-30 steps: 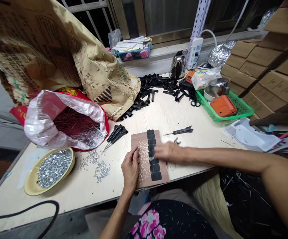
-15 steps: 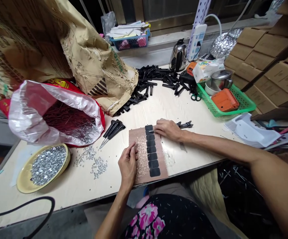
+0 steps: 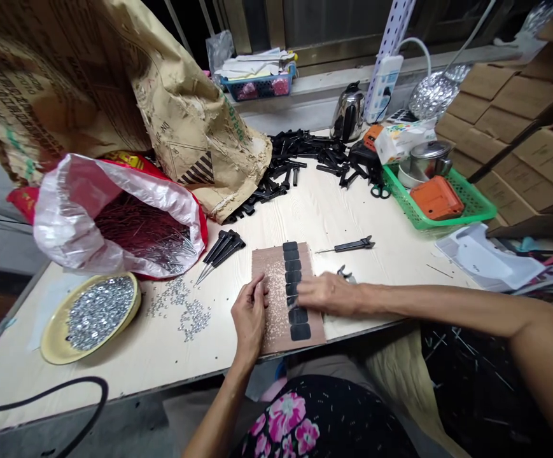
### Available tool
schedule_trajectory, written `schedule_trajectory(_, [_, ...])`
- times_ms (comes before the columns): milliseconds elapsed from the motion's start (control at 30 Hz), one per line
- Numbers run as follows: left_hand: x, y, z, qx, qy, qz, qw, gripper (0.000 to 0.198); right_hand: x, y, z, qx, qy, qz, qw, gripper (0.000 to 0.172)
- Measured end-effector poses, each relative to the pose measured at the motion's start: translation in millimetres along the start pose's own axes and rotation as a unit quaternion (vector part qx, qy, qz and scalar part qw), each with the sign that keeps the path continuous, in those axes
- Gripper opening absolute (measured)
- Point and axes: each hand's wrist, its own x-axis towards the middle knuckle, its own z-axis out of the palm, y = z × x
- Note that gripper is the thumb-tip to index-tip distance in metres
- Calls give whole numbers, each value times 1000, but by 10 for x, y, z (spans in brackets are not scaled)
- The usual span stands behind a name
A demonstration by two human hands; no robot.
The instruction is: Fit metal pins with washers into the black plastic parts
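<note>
Since the earlier frame, the right hand [image 3: 326, 294] has drawn back from the far end of the brown board [image 3: 270, 270] to the middle of it. It now lies palm down across a row of black pads [image 3: 291, 257]. Its fingers cover several pads, and I cannot tell whether they pinch anything.

Nearest the person, the left hand [image 3: 250, 317] rests on the board's left edge with its fingers curled and their tips pressing down. Whether they grip something small is also hidden.

The board sits at the near edge of the pale wood-grain table [image 3: 333, 210], directly in front of the person. It looks like thin, flat, stiff fibreboard with a matte face dusted in tiny silvery specks. It is probably light and likely to slide, so it is best steadied by its long edges. The pads are rounded rectangles, dull black, and probably soft.

Just left of the board lie scattered silver beads [image 3: 188, 313] and a bundle of black-handled pins [image 3: 222, 248]. A single pin tool [image 3: 350, 245] lies to the right. Further left is a yellow dish [image 3: 59, 353] heaped with shiny beads. Beside it, a crinkled plastic bag [image 3: 114, 191] holds thin red wires.

Beyond these are a creased brown paper sack [image 3: 114, 83], a heap of black plastic parts [image 3: 300, 156], a green mesh basket [image 3: 476, 205] and a steel kettle [image 3: 347, 117].
</note>
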Motion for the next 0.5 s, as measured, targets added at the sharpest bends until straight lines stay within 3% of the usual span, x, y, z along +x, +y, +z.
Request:
schedule_trajectory(100, [-19, -1, 16, -11, 10, -1, 1000, 38, 66, 20, -63, 19, 36, 99, 994, 30])
schedule_trajectory(133, [-29, 4, 20, -14, 13, -1, 1000, 38, 79, -9, -71, 23, 39, 95, 994, 31])
schedule_trajectory(233, [-41, 34, -12, -37, 4, -13, 999, 36, 29, -113, -70, 51, -25, -23, 998, 27])
schedule_trajectory(267, [-33, 43, -49, -50, -1, -24, 998, 36, -18, -110, -80, 50, -21, -16, 998, 26])
schedule_trajectory(400, [16, 40, -371, -60, 38, -65, 995, 40, -235, 173, -266, -17, 47, 117, 992, 20])
schedule_trajectory(500, [7, -23, -655, -22, 91, -65, 994, 38, -215, 380, -456, -116, 67, 130, 982, 20])
